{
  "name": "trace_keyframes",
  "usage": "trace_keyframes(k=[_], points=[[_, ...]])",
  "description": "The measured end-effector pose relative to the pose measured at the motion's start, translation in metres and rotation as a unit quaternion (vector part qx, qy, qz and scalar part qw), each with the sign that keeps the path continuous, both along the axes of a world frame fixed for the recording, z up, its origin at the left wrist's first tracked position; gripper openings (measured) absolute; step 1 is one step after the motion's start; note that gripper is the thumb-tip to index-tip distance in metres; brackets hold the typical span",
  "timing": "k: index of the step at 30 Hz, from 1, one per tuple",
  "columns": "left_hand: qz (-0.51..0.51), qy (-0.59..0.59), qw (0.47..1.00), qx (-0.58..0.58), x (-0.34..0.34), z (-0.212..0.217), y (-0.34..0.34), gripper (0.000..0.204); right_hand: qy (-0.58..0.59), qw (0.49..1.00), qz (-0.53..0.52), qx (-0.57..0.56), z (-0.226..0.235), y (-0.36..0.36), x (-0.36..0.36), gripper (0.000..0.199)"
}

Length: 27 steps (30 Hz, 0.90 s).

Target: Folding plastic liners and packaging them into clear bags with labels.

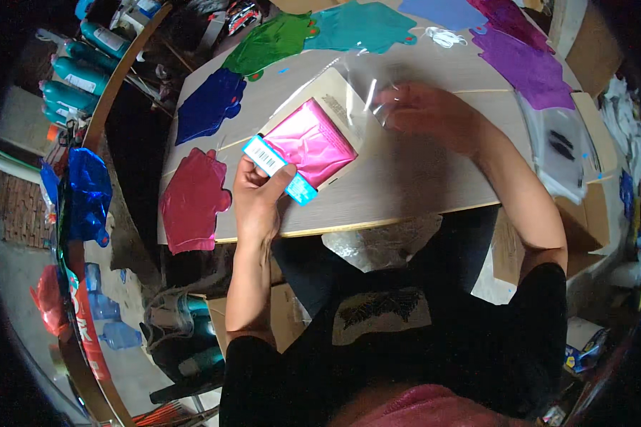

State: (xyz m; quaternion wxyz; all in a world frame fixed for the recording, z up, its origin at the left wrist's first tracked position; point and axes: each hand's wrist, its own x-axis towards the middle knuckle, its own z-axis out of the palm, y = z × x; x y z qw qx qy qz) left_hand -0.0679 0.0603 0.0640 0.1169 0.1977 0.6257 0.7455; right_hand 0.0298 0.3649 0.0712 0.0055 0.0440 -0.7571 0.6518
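Note:
My left hand (258, 199) is closed on a folded pink foil packet (317, 139), its thumb over the blue label strip (299, 189) with a barcode along the near edge. Behind the foil lies a beige card (327, 85). A clear plastic bag (363, 96) shines at the card's far right edge. Beside that film is my right hand (431, 114), smeared by motion, so its grip on the film cannot be made out. The packet is held over the front part of the table.
Flat foil shapes in red (196, 203), dark blue (210, 107), green (274, 44), teal (360, 28) and purple (523, 67) ring the table (406, 192). White string (445, 37) lies at the back; clear bags (555, 149) sit at the right. Teal bottles (75, 75) stand left.

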Motion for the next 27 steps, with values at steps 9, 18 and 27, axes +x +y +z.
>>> trace_keyframes(k=[9, 18, 27], points=[[-0.016, 0.005, 0.999, -0.03, 0.003, -0.004, 0.003, 0.037, 0.105, 0.975, 0.026, 0.195, 0.005, 0.007, -0.028, 0.033], [0.009, -0.101, 0.995, 0.004, 0.001, -0.017, 0.003, 0.03, -0.046, 0.992, -0.082, -0.078, -0.013, -0.002, -0.01, 0.045], [0.04, -0.189, 0.981, 0.034, 0.007, -0.031, 0.017, 0.027, 0.231, 0.838, -0.34, 0.358, -0.043, -0.065, 0.025, 0.057]])
